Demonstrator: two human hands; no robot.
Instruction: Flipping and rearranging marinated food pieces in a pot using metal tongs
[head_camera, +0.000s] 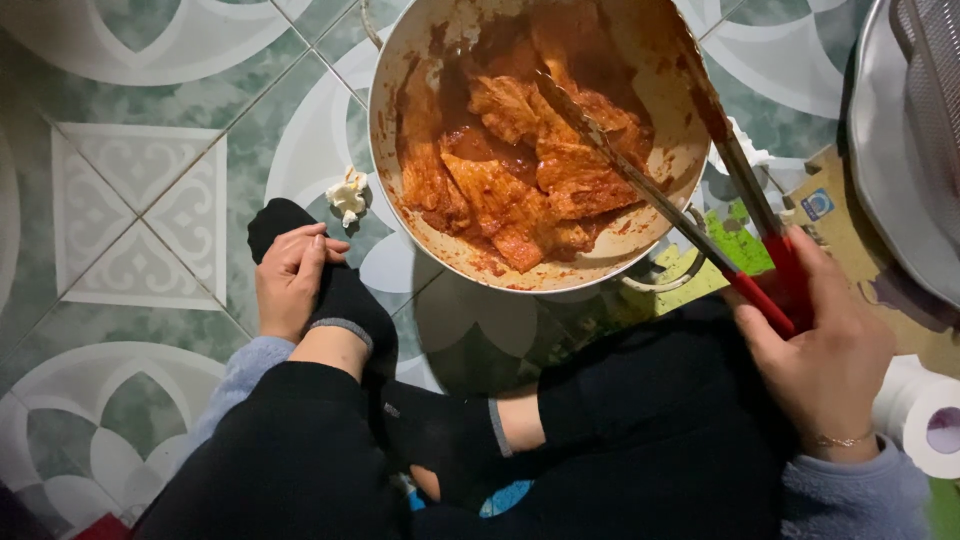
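Observation:
I sit cross-legged on a patterned tile floor. My right hand (825, 350) grips the red handles of metal tongs (690, 215), whose tips reach into a large round pot (400, 190) in front of me. The pot holds several flat pieces of meat (520, 165) coated in red-orange marinade, and the tong tips rest among them. My left hand (290, 275) lies on my black-socked foot (335, 290), holding nothing, with its fingers loosely curled.
A crumpled white tissue (348, 195) lies on the tiles left of the pot. A paper towel roll (925, 415) stands at the right edge. A big metal tray or lid (900, 150) fills the upper right, over cardboard (850, 240) and green packaging (735, 250).

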